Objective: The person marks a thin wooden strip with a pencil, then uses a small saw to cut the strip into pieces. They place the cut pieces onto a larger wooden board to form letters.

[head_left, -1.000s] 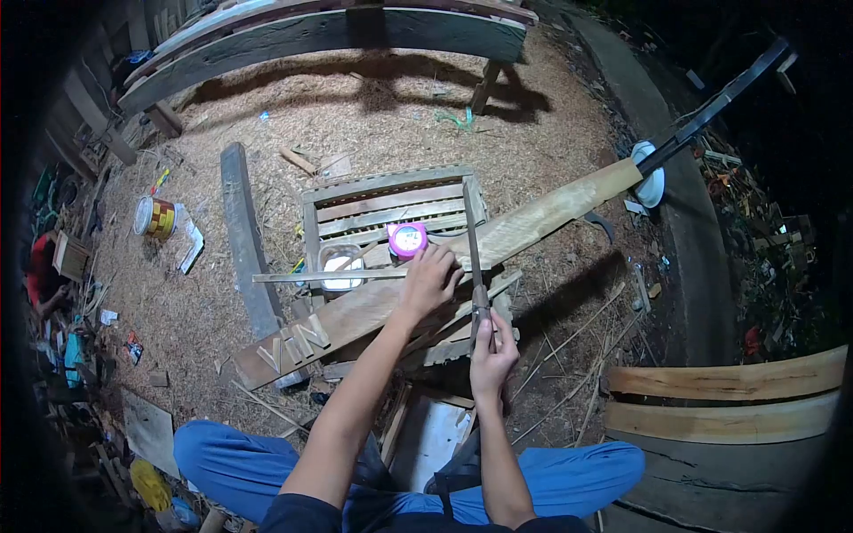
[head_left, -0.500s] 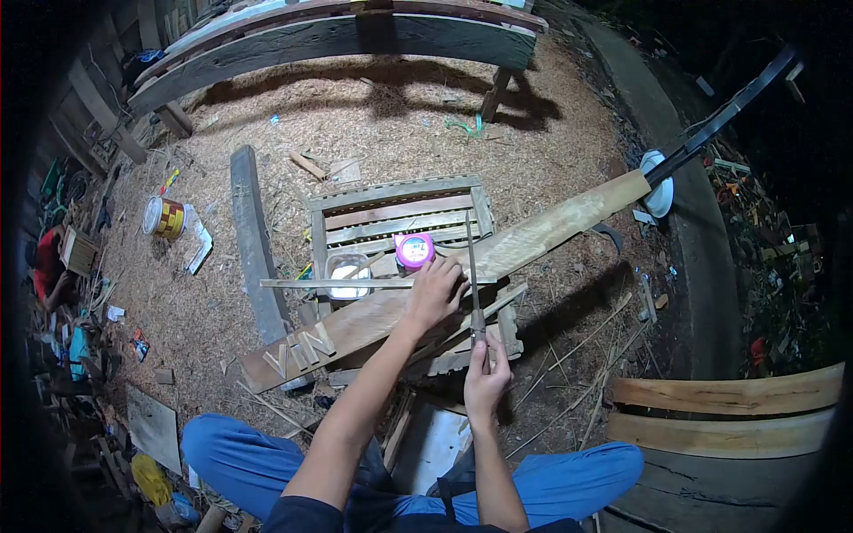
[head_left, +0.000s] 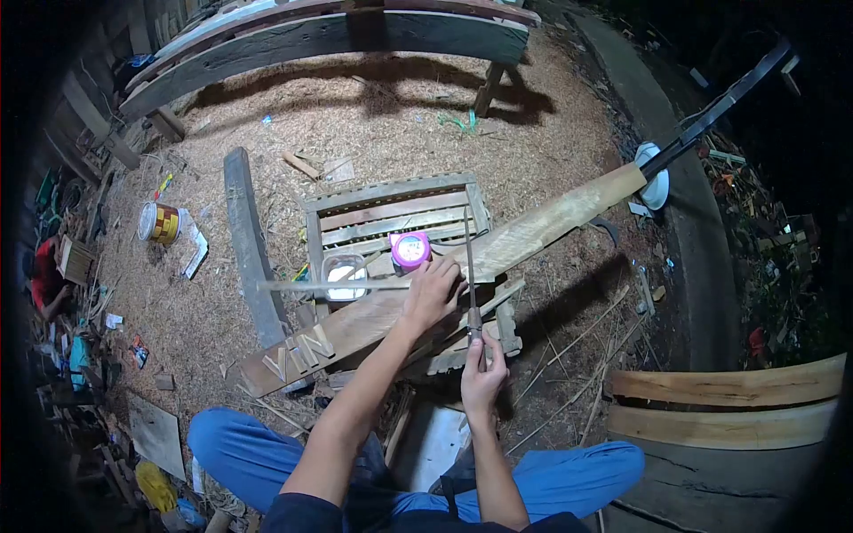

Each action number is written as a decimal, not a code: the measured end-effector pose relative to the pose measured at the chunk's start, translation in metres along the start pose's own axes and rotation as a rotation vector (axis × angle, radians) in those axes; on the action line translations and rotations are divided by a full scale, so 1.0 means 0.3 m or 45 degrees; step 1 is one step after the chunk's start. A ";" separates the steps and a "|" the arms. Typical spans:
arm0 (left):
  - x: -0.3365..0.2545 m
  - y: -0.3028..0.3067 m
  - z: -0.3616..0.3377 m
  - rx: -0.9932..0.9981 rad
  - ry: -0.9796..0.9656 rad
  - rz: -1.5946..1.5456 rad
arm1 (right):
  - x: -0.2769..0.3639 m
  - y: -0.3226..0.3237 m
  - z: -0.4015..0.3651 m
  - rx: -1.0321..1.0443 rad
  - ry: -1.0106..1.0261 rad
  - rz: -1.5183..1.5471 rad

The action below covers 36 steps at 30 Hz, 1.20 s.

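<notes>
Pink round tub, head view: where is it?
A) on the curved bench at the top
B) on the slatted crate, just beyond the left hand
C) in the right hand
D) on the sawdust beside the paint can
B: the pink round tub sits on the slatted crate, just beyond the left hand, while the right hand grips only the long blade.

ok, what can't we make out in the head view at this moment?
All head view:
Handle of the thin long-bladed tool: hidden inside the right hand; blade too thin to tell knife from file.
Where the thin pale wooden strip meets the long wooden plank: covered by the left hand; grip unclear.
Label on the round pink-lidded tub: too small.
The person in red: cut off by the dark left edge.
</notes>
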State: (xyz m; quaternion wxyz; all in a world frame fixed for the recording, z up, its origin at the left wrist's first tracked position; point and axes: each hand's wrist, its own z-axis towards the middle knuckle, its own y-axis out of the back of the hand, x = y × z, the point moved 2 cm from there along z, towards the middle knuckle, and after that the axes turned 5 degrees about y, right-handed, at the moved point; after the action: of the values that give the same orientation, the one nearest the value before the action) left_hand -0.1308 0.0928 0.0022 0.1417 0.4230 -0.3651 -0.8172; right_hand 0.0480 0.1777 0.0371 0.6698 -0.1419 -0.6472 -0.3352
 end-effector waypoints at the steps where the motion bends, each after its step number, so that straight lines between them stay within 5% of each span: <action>1: -0.004 0.006 0.002 0.017 0.009 -0.001 | 0.015 0.020 -0.019 0.037 -0.036 -0.090; 11: -0.007 0.004 0.001 -0.122 -0.025 -0.066 | 0.073 0.201 -0.132 -0.081 0.023 0.053; 14: -0.008 0.002 0.003 -0.101 -0.016 -0.068 | 0.047 0.128 -0.015 0.031 -0.084 0.121; 21: 0.001 -0.005 0.001 -0.084 0.026 0.017 | 0.007 -0.029 0.136 0.035 0.147 0.002; 36: 0.012 -0.019 0.004 -0.152 -0.041 -0.016 | 0.018 -0.085 0.114 0.045 0.103 -0.063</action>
State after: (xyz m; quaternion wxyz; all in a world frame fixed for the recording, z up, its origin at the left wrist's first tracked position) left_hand -0.1335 0.0955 -0.0035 0.1558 0.4029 -0.3155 -0.8449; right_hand 0.0052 0.1790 0.0402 0.6894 -0.1002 -0.6286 -0.3457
